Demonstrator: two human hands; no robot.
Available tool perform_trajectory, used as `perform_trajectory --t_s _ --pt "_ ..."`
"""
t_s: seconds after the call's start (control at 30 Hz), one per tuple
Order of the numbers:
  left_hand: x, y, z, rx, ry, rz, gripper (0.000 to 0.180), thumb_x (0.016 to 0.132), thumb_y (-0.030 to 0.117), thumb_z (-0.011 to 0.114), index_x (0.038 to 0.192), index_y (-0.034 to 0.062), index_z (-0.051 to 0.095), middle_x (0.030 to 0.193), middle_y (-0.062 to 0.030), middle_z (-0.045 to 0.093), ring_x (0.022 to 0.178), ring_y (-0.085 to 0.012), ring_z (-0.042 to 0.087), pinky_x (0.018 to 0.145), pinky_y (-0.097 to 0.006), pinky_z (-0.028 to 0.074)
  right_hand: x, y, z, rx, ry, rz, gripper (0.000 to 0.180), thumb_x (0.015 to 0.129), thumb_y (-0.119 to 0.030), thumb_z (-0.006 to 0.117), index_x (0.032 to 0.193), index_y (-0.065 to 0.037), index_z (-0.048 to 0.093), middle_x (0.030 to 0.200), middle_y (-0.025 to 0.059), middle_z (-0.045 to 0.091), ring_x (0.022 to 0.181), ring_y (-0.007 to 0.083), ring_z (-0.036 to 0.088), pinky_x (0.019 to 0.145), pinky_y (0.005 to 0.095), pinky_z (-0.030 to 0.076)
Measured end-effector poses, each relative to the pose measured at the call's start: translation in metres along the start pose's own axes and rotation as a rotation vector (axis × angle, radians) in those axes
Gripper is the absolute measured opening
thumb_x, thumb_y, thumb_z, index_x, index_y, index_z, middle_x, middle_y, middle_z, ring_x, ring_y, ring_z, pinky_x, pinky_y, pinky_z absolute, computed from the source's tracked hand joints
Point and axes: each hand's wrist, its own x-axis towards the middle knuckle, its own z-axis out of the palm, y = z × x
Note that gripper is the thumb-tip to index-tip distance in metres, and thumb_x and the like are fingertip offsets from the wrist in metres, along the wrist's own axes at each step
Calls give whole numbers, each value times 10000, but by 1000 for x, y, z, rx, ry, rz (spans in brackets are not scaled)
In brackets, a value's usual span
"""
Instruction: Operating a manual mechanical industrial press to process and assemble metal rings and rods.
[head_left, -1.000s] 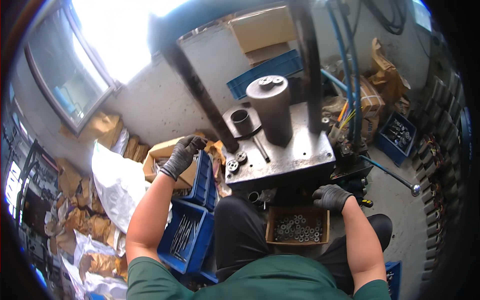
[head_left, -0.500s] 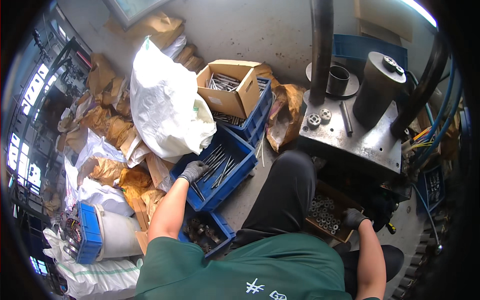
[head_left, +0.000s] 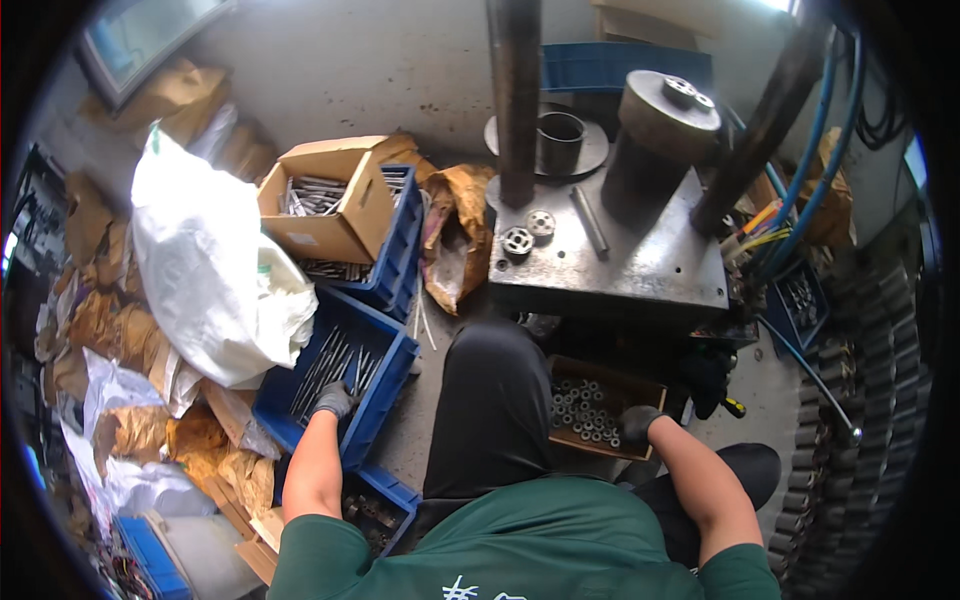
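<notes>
Here, the gloved left hand (head_left: 335,400) reaches into the blue plastic crate (head_left: 392,385) of long grey metal rods (head_left: 330,365), fingers curled down among them; whether it pinches one I cannot tell. The rods' long axes run away from the person, slightly rightward. Across the dark trouser leg, the gloved right hand (head_left: 637,422) rests at the shallow brown box (head_left: 640,383) of small metal rings (head_left: 585,412), grip unclear.
</notes>
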Motion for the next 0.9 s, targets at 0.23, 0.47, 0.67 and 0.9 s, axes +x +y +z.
perform_trajectory --t_s 0.23,0.47,0.67,0.9 --pt "18 -54 7 -100 227 109 306 767 241 765 944 -7 734 926 -254 735 920 -421 718 831 -479 552 69 13 -14 173 157 70 360 817 -220 641 1110 -59 775 1174 220 725 1104 363 702 960 441 551" --pt "-73 8 -53 -974 128 158 145 894 154 680 989 73 606 729 -30 611 570 -126 560 509 -259 433 74 5 25 214 144 97 339 827 -145 629 1117 -36 767 1211 241 706 1147 370 677 988 429 532" --pt "-161 103 -151 -1269 408 407 386 921 355 713 1136 72 563 833 -12 619 579 -73 528 510 -190 418 108 -16 49 195 373 43 381 922 -181 574 1252 -59 722 1370 183 648 1263 341 620 1048 419 502" --pt "-210 319 -240 -1786 26 926 425 914 248 631 1275 29 581 949 -72 632 687 -125 572 574 -221 457 110 -14 70 87 115 52 419 945 -257 568 1298 -76 704 1410 172 627 1305 345 596 1078 434 479"
